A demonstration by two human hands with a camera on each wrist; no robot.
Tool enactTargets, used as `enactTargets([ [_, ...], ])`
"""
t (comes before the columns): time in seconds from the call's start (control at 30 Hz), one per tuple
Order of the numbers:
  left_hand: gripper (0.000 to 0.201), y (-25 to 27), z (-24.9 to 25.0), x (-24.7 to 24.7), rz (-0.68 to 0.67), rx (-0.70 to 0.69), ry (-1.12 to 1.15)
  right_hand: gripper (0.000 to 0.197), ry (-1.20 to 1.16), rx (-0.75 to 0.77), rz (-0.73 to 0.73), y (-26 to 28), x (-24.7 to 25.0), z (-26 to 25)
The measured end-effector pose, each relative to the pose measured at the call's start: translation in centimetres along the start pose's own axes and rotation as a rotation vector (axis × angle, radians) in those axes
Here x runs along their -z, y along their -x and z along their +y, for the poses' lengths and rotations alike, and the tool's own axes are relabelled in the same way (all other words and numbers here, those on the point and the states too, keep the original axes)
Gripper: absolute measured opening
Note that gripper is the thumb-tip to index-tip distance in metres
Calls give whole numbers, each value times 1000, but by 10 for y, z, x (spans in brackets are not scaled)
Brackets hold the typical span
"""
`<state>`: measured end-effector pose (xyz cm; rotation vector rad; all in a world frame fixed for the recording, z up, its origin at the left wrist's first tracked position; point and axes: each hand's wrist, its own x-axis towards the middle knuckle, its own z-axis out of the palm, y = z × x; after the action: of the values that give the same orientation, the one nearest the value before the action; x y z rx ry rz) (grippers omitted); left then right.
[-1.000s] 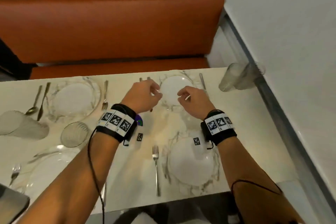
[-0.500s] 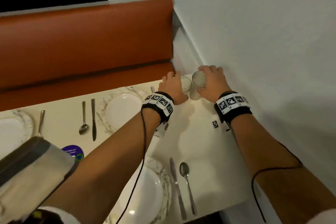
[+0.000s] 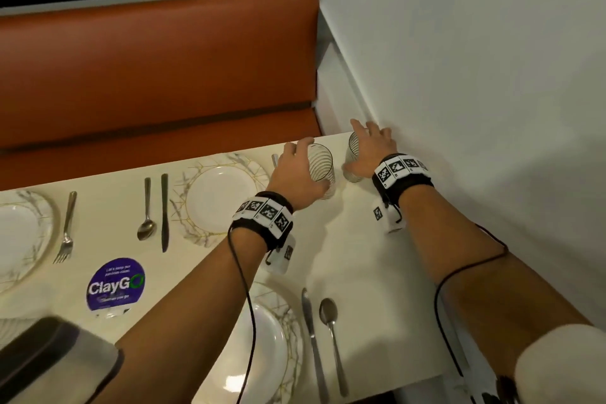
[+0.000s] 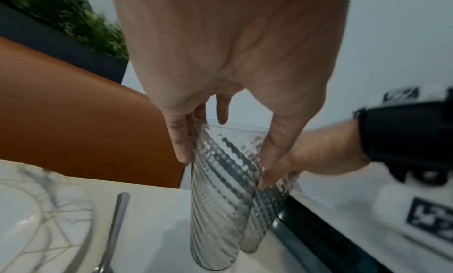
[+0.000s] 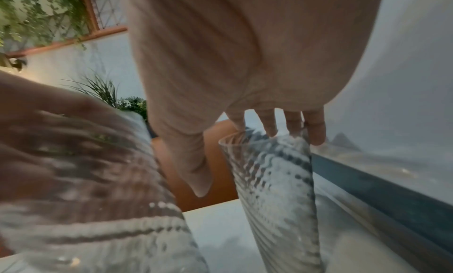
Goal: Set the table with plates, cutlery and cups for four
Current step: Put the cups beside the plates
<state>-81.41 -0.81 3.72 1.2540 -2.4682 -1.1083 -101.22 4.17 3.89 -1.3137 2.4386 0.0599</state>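
Observation:
Two ribbed clear glasses are upright at the table's far right corner by the wall. My left hand (image 3: 300,174) grips the left glass (image 3: 320,167), thumb on one side and fingers on the other; the left wrist view shows this grip (image 4: 225,143) on that glass (image 4: 220,190). My right hand (image 3: 370,147) holds the right glass (image 3: 353,154) from above, its fingers curled round the far side of the rim. The right wrist view shows that hand (image 5: 250,157) and its glass (image 5: 277,190). Both bases are at the tabletop; contact is unclear.
A marbled plate (image 3: 219,197) lies left of the glasses, with a spoon (image 3: 146,226) and knife (image 3: 164,210) beyond it. A near plate (image 3: 262,348) has its own knife (image 3: 311,338) and spoon (image 3: 329,315). The white wall (image 3: 475,75) is close on the right, and an orange bench (image 3: 157,75) behind.
A second ago both hands were at the far plate. They moved right and took the two glasses by the wall. The left glass has since drawn a little away from the right one.

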Motion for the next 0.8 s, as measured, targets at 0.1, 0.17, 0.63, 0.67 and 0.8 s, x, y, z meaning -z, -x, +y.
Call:
enactTargets([
  [0.1, 91, 34, -16, 28, 57, 49, 136, 84, -64, -41, 47, 4, -4, -9],
  [0.17, 89, 59, -31, 51, 101, 90, 172, 76, -81, -64, 73, 14, -5, -16],
  [0.63, 88, 186, -197, 132, 153, 279, 66, 69, -233, 53, 136, 148, -46, -127],
  [0.67, 89, 190, -202, 130, 133, 274, 58, 69, -240, 62, 124, 153, -52, -133],
  [0.8, 92, 199, -216, 125, 81, 216, 15, 72, -229, 79, 64, 169, -68, -153],
])
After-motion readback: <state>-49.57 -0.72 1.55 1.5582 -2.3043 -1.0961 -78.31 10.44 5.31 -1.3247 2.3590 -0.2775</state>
